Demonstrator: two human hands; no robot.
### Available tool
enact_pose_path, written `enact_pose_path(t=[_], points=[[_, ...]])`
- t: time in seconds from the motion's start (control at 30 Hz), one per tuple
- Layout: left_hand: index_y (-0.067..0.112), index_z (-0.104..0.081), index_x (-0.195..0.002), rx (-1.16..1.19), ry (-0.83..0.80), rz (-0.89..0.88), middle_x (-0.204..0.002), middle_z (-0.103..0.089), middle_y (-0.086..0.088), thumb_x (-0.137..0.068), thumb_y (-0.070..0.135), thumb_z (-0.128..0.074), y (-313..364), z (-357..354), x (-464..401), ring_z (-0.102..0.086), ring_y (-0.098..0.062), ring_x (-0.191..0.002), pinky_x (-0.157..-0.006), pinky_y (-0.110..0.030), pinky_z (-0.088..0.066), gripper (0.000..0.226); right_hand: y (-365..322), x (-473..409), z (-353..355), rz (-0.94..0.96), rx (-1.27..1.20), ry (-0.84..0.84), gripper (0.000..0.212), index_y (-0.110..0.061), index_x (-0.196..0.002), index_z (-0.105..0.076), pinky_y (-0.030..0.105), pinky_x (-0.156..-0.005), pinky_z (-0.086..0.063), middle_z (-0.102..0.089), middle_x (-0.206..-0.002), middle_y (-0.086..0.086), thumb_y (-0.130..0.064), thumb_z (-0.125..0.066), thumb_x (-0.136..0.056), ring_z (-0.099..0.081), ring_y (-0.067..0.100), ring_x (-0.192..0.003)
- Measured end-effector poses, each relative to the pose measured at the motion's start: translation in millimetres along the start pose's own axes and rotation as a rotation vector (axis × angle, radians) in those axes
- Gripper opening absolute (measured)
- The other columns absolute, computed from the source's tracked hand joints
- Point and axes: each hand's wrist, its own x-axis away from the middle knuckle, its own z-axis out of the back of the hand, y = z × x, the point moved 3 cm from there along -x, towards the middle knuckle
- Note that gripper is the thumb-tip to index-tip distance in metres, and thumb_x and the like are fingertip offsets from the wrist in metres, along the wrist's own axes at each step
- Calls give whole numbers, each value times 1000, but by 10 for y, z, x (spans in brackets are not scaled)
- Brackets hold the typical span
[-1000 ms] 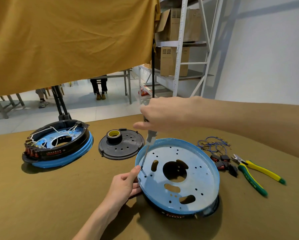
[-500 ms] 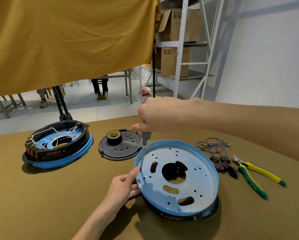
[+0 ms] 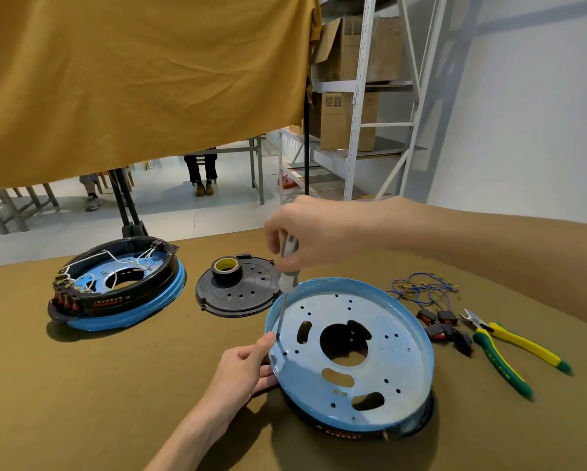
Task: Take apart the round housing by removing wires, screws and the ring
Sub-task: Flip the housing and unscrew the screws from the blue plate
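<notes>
The round housing (image 3: pixel 380 338), a blue metal pan with holes sitting on a black ring, lies tilted in front of me. My right hand (image 3: pixel 314 232) grips a screwdriver (image 3: pixel 287 283) by its handle, held nearly upright. Its tip rests on a screw near the pan's left rim. My left hand (image 3: pixel 242 368) holds the pan's left edge, thumb beside the tip. The black ring under the pan shows only at the bottom edge.
A second housing (image 3: pixel 115 287) with white wires stands at the left. A black perforated disc (image 3: pixel 241 294) carries a tape roll (image 3: pixel 226 268). Loose blue wires (image 3: pixel 421 288), red switches (image 3: pixel 445 326) and yellow-green cutters (image 3: pixel 509 348) lie at the right. A yellow cloth hangs above.
My right hand with the screwdriver has shifted slightly left and its fingers have turned on the handle. The left hand stays on the rim.
</notes>
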Motion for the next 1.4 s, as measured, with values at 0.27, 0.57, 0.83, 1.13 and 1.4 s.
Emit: enact_pose_path(t=[0.27, 0.57, 0.83, 1.13, 1.4], points=[[10, -73, -111, 12, -4, 1, -103, -81, -6, -75, 57, -68, 3, -2, 5, -78, -23, -97, -73, -28, -64, 60, -80, 34, -21, -62, 290, 111, 52, -15, -89, -57, 30, -45, -37, -56, -70, -2, -66, -46, -98, -58, 16, -62], [11, -74, -107, 17, -5, -8, -103, -81, -8, -75, 58, -67, -10, 4, -10, -78, -24, -97, -71, -27, -63, 57, -116, 28, -13, 22, -31, -37, 33, -23, -111, -57, 35, -63, -51, -64, -89, -8, -46, -71, -91, -61, 14, -81], [13, -75, -110, 11, -3, 0, -104, -81, -5, -73, 59, -67, -3, -5, -11, -78, -22, -98, -74, -28, -64, 59, -127, 13, 51, 86, -72, -105, 25, -24, -105, -63, 43, -78, -59, -66, -94, -9, -18, -77, -84, -65, 16, -88], [11, -76, -111, 29, -8, 4, -107, -80, -7, -69, 58, -72, 9, 10, 12, -77, -24, -100, -78, -31, -64, 64, -147, -33, 13, 28, 220, 49, 33, -19, -88, -61, 32, -55, -51, -60, -73, -7, -50, -60, -97, -62, 16, -68], [12, -75, -111, 39, -8, -1, -106, -80, -6, -70, 58, -74, 36, 8, 38, -77, -24, -100, -77, -31, -64, 62, -198, -5, 19, 7, 256, 24, 47, -18, -102, -57, 31, -49, -40, -54, -74, -5, -64, -57, -93, -56, 14, -64]])
